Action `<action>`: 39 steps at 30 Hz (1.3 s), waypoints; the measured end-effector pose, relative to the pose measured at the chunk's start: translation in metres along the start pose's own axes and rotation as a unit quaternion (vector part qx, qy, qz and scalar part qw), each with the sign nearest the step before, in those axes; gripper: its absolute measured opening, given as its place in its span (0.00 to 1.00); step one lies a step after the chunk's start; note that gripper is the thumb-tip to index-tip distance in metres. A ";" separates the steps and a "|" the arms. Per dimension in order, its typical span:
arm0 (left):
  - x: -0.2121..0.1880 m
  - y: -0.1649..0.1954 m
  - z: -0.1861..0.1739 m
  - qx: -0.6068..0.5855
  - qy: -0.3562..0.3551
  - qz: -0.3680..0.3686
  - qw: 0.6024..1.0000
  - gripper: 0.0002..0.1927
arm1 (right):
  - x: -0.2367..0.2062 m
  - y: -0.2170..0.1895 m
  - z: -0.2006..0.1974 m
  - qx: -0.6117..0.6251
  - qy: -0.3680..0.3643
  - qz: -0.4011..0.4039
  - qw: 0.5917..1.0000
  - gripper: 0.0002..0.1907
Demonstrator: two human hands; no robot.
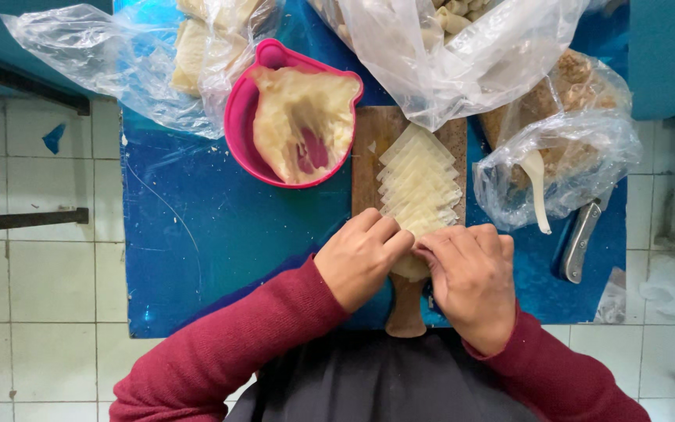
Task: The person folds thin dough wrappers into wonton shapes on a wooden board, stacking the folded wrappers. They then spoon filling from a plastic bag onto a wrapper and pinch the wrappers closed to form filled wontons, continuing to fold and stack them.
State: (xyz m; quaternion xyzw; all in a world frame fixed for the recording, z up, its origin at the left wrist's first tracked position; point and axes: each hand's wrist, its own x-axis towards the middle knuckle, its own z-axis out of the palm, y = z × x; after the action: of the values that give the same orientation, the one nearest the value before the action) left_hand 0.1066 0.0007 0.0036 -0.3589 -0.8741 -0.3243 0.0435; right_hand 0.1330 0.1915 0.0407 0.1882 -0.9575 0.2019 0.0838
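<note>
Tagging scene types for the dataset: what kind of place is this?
Probably a small food-prep spot, home or stall: dough wrappers fanned on a wooden board, a pink bowl of dough, both hands folding one.

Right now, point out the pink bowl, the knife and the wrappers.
pink bowl (237, 125), head view, left rim.
knife (578, 242), head view, metal handle.
wrappers (419, 184), head view, middle of the row.

both hands pinch a pale wrapper on the wooden board.
</note>
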 end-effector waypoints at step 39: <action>0.005 0.005 -0.013 0.008 0.044 -0.069 0.997 0.21 | -0.004 0.001 0.000 -0.125 0.029 -0.040 0.991 0.22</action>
State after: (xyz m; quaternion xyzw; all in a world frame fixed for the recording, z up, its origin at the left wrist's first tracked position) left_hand 0.1045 -0.0013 0.0177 -0.2825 -0.8968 -0.3348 0.0627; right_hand 0.1365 0.1933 0.0390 0.2084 -0.9641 0.0826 0.1421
